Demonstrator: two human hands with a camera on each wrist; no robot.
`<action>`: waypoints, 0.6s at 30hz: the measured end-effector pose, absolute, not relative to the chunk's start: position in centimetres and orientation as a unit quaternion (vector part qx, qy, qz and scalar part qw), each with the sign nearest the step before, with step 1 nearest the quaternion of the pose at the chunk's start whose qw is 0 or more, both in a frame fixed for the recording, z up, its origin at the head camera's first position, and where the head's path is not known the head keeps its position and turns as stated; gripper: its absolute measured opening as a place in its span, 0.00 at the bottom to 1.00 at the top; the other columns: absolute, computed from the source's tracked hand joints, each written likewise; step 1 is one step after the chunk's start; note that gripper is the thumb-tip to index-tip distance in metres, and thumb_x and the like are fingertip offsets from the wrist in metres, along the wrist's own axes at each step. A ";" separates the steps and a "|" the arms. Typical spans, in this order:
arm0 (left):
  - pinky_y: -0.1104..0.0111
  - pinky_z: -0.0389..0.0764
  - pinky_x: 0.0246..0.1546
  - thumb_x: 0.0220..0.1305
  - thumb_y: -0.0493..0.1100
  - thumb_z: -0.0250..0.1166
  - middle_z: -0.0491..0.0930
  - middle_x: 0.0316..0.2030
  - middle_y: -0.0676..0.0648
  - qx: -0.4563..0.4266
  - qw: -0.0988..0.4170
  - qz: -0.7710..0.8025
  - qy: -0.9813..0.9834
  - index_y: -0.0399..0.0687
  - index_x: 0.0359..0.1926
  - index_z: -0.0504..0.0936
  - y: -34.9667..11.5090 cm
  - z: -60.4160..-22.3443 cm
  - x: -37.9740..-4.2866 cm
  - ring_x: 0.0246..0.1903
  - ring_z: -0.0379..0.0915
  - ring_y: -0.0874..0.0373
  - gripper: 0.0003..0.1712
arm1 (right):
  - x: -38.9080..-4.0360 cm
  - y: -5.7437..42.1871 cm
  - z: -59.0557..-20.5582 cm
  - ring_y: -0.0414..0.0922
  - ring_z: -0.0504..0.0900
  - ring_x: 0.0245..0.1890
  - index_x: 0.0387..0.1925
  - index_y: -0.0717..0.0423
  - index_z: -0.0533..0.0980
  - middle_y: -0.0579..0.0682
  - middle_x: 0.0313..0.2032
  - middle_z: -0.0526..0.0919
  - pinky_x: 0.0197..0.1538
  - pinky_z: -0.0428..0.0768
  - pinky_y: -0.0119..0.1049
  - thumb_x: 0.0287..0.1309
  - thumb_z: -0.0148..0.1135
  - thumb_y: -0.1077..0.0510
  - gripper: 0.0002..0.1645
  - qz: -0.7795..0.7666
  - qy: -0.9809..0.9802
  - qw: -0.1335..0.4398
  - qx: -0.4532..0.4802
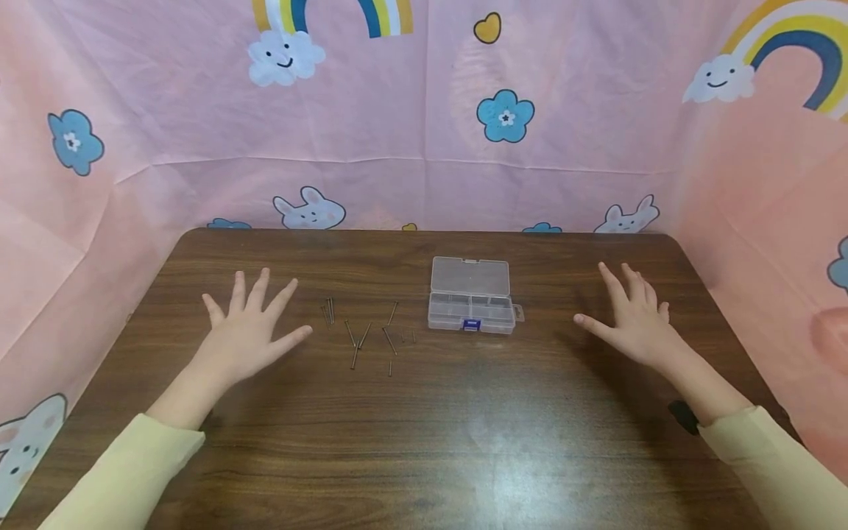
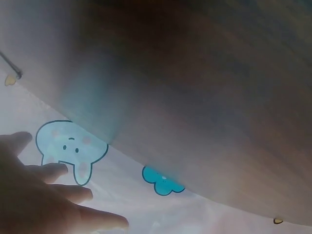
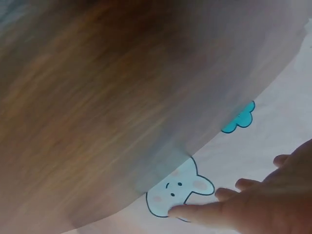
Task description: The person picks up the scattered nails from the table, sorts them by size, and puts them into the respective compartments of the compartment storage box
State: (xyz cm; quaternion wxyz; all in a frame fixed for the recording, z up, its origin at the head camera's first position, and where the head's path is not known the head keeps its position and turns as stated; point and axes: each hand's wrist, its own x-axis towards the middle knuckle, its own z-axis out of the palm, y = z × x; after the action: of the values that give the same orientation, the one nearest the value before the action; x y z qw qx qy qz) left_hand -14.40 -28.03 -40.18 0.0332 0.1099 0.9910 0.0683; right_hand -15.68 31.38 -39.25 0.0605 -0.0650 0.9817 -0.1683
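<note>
The head view cuts off both sleeves (image 1: 126, 475) and the near side of the table (image 1: 371, 456). Lettering on the box (image 1: 445, 322) latch (image 1: 471, 325) and the smallest nails (image 1: 414, 337) are too tiny to make out. Wrist views blur the table, cropping left hand (image 2: 44, 195) and right hand (image 3: 268, 200).

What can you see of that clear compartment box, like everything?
The clear compartment box looks like rigid plastic, rectangular, with dividers inside and a blue latch at the middle of its front, its pale marking too small to read. Its lid stands open, tilted back at the far side, and a hanging tab juts from its right end. It sits on the wood-grain table, right of the metal fasteners. Neither the left hand nor the right hand touches it.
</note>
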 end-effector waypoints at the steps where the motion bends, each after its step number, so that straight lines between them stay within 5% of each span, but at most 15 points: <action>1: 0.10 0.31 0.61 0.74 0.75 0.52 0.40 0.82 0.24 0.113 0.032 0.070 0.991 0.51 0.85 0.51 -28.0 -40.2 -14.5 0.79 0.25 0.16 0.53 | -15.7 31.3 -39.2 0.83 0.40 0.78 0.86 0.46 0.32 0.74 0.82 0.34 0.62 0.47 0.94 0.71 0.57 0.28 0.64 -0.178 0.980 0.063 -0.068; 18: 0.21 0.51 0.72 0.76 0.63 0.60 0.50 0.80 0.24 0.141 0.020 0.150 0.978 0.41 0.82 0.59 -27.8 -40.3 -16.8 0.78 0.44 0.20 0.47 | -17.3 27.3 -38.5 0.74 0.48 0.79 0.86 0.57 0.39 0.75 0.80 0.44 0.71 0.56 0.82 0.81 0.46 0.38 0.50 -0.351 0.923 0.117 -0.100</action>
State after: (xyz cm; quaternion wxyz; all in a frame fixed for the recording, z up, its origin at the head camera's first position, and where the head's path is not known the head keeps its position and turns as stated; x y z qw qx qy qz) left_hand -16.84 -27.81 -40.32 0.0198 0.1406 0.9784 0.1500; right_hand -17.29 27.31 -38.48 0.1171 -0.1000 0.9234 -0.3515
